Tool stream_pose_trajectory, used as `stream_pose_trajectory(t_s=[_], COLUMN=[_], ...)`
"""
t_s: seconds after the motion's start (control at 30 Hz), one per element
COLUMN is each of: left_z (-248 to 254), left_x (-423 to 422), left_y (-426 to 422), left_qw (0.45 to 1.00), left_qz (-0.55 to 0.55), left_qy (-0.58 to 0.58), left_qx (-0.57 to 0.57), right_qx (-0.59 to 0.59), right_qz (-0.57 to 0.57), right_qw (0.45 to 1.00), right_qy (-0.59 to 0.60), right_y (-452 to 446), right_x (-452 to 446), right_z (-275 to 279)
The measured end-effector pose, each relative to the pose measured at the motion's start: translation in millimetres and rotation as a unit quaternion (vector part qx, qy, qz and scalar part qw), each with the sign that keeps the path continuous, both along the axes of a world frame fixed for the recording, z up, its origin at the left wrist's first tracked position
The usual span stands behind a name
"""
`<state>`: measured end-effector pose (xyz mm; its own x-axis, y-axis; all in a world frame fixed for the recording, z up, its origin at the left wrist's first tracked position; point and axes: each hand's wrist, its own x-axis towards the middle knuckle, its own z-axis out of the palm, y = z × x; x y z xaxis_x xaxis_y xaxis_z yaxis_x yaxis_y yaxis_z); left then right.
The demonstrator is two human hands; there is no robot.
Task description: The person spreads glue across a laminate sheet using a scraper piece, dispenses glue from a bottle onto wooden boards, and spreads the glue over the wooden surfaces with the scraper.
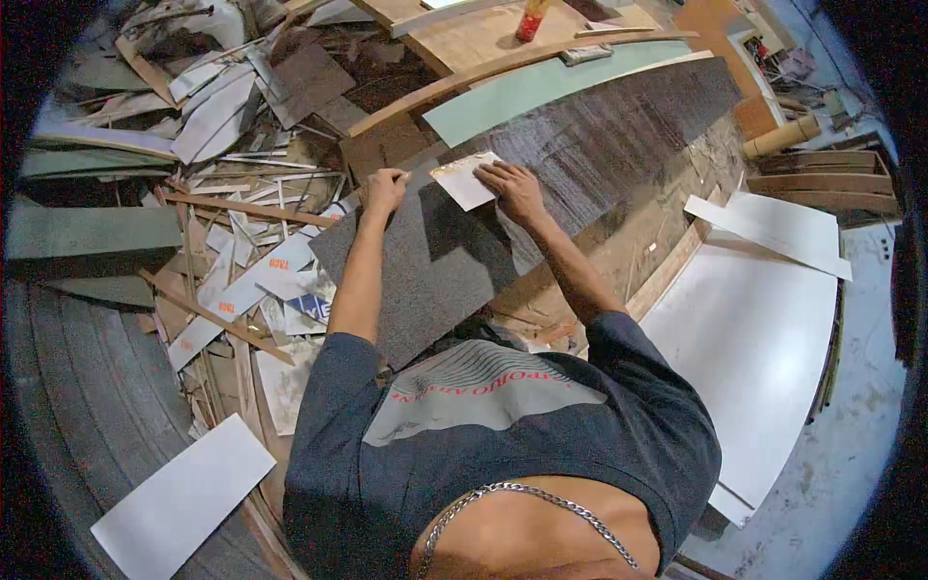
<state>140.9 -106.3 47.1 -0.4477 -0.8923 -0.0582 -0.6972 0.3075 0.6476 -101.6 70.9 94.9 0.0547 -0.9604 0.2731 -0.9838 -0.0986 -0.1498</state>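
A long dark sheet (435, 290) lies across the bench in front of me. Its right part looks glossy and streaked; the near left part looks dull. My right hand (514, 193) is closed on a small white rectangular piece (466, 184), which rests against the sheet's surface. Along the sheet's left edge, my left hand (385, 191) has its fingers curled at the border, their tips partly hidden. Just beyond the sheet is a pale green panel (522, 97) with a small dark object (586, 56) on it.
Scrap strips and offcuts (242, 261) pile up at left. A large white panel (744, 338) with a white strip (768, 237) leans at right. A white board (184, 498) lies lower left. A red-filled container (529, 24) stands on the far wooden board (469, 48).
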Motion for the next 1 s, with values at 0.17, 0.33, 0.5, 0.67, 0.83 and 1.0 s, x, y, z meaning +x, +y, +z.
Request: stream_pose_trajectory(t_s=[0.17, 0.33, 0.5, 0.67, 0.83, 1.0], left_z=[-9.2, -29.7, -24.3, 0.3, -10.5, -22.1], left_x=[-3.7, 0.3, 8.3, 9.4, 9.9, 9.9], left_y=[-8.7, -23.9, -34.5, -26.7, -27.4, -25.6], left_qw=[0.998, 0.997, 0.994, 0.996, 0.994, 0.996], left_qz=[0.016, -0.062, -0.094, -0.069, -0.061, -0.047], left_qy=[-0.016, 0.039, 0.050, 0.025, 0.060, 0.039], left_qx=[0.055, -0.003, 0.014, 0.057, 0.063, 0.070], right_qx=[-0.021, -0.022, 0.040, 0.019, -0.016, 0.022], right_qz=[0.016, 0.007, 0.041, 0.055, 0.018, 0.025], right_qw=[0.998, 0.999, 0.995, 0.997, 0.999, 0.999], right_qy=[0.050, 0.037, 0.087, 0.049, 0.033, 0.035], right_y=[-31.5, -34.0, -16.9, -15.4, -35.7, 3.7], right_x=[12.7, 20.1, 14.4, 16.1, 18.7, 21.3], right_z=[-16.9, -22.7, -15.8, 1.2, -1.3, -3.1])
